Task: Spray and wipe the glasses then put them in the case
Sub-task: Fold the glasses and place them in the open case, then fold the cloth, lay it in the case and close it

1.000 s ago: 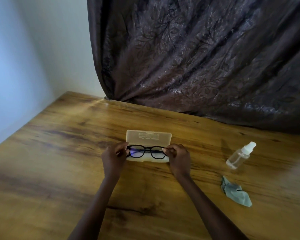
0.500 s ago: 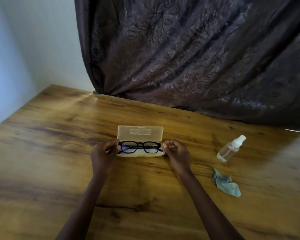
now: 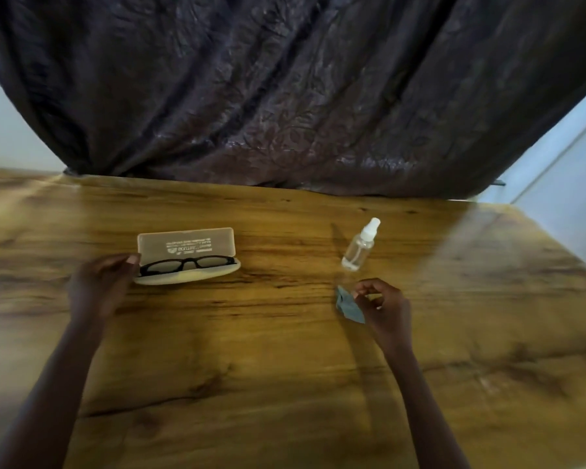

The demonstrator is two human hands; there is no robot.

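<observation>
Black-framed glasses (image 3: 186, 264) lie folded in the open beige case (image 3: 217, 270), whose lid (image 3: 185, 245) stands up behind them. My left hand (image 3: 102, 286) is at the case's left end with its thumb tip against the lid's corner. It covers the left end of the frame, and any grip there is hidden. To the right, a clear spray bottle with a white cap (image 3: 359, 247) lies tilted on the table. Just in front of it lies a small blue-grey cloth (image 3: 347, 306). My right hand (image 3: 383, 308) is curled over the cloth, thumb and forefinger pinching its upper edge.
All of this is on a wooden table (image 3: 285, 384). A dark patterned curtain (image 3: 301, 96) hangs along the table's far edge. A pale wall shows at both upper corners, and the table's right edge runs diagonally at the far right.
My right hand has left the right end of the glasses and moved right onto the cloth. The left hand stays at the case's left end. The camera has turned right.
</observation>
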